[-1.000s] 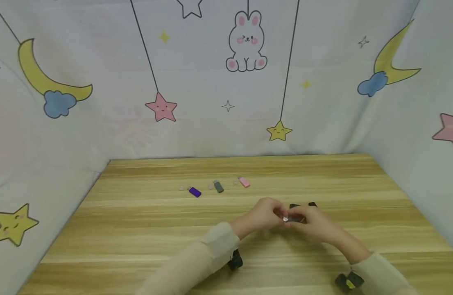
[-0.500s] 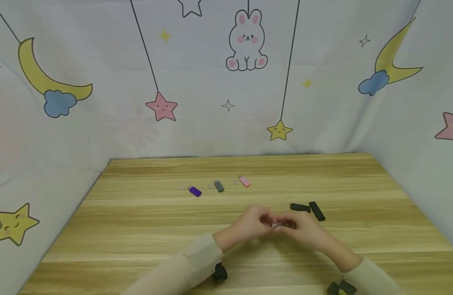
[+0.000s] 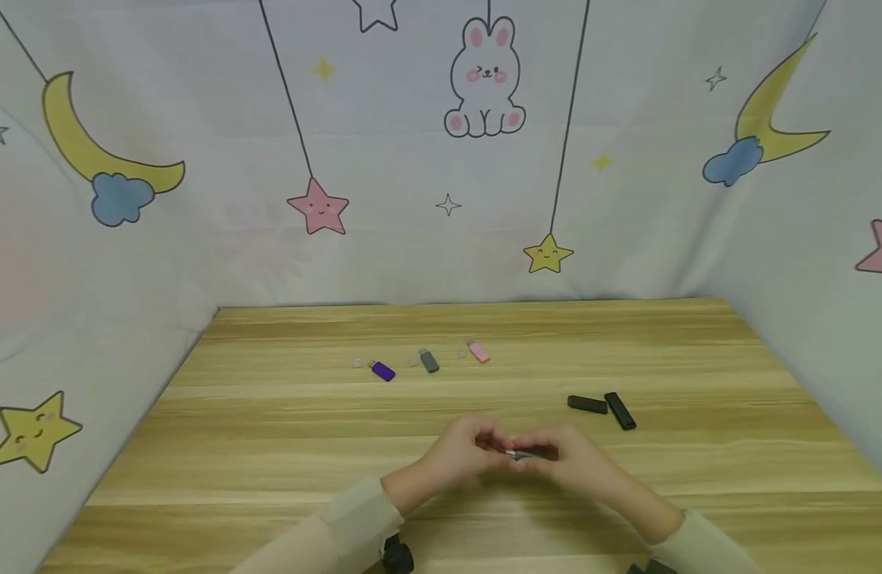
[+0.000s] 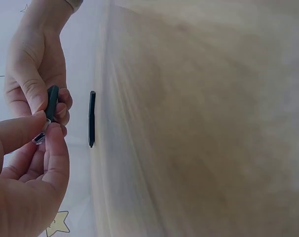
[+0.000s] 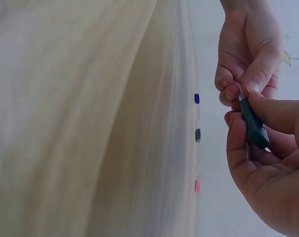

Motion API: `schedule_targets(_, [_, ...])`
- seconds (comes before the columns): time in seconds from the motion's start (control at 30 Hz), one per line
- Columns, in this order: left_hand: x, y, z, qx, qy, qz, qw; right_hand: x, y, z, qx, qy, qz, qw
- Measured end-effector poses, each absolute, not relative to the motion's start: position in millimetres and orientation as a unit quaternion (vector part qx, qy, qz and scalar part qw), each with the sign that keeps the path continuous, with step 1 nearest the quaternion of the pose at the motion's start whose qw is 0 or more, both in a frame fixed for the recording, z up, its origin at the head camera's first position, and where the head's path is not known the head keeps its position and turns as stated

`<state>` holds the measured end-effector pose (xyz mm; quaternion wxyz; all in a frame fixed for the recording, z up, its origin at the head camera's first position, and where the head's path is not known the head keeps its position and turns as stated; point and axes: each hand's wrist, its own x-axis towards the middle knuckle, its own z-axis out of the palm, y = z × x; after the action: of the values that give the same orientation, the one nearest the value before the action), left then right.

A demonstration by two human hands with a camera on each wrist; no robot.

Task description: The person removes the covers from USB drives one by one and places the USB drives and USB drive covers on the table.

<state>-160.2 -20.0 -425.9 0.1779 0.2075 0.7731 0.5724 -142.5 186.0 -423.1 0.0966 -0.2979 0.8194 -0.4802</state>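
Observation:
Both hands meet over the wooden table, near its middle in the head view. My right hand (image 3: 570, 458) grips a dark green USB flash drive (image 5: 253, 123) between thumb and fingers, its plug end toward the left hand. With thumb and fingertips, my left hand (image 3: 451, 458) pinches a small clear cap (image 4: 39, 138) at that plug end. Fingers partly hide the joint, so how far the cap covers the plug cannot be told. Behind the hands lie a purple drive (image 3: 383, 371), a grey drive (image 3: 429, 360) and a pink drive (image 3: 478, 352), all uncapped.
Small clear caps, such as the leftmost cap (image 3: 356, 363), lie beside the three coloured drives. Right of these and nearer are two black sticks, one black stick (image 3: 588, 404) lying crosswise and another black stick (image 3: 620, 410) slanting. A patterned white curtain (image 3: 398, 263) borders the table (image 3: 283, 430).
Both hands have moved left and toward the person together, keeping hold of the drive and cap. The two black sticks, partly hidden a second ago, are now fully visible.

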Motion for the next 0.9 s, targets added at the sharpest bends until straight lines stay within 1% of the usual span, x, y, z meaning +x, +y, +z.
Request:
schedule_targets(0.13, [-158.7, -23.4, -428.6, 0.204, 0.774, 0.571, 0.181, -139.0, 180.8, -423.2, -0.270, 0.821, -0.491, 0.108])
schedule_targets(0.23, [-158.0, -24.7, -430.5, 0.204, 0.773, 0.574, 0.180, -136.9, 177.8, -423.0, -0.260, 0.821, -0.497, 0.105])
schedule_targets(0.53, [-156.3, -27.6, -427.6, 0.219, 0.761, 0.583, 0.183, -133.6, 174.9, -420.7, -0.276, 0.801, -0.523, 0.093])
schedule_targets(0.9, [-155.1, -29.5, -424.9, 0.218, 0.751, 0.592, 0.196, -132.6, 176.0, -417.8, -0.277, 0.798, -0.524, 0.111])
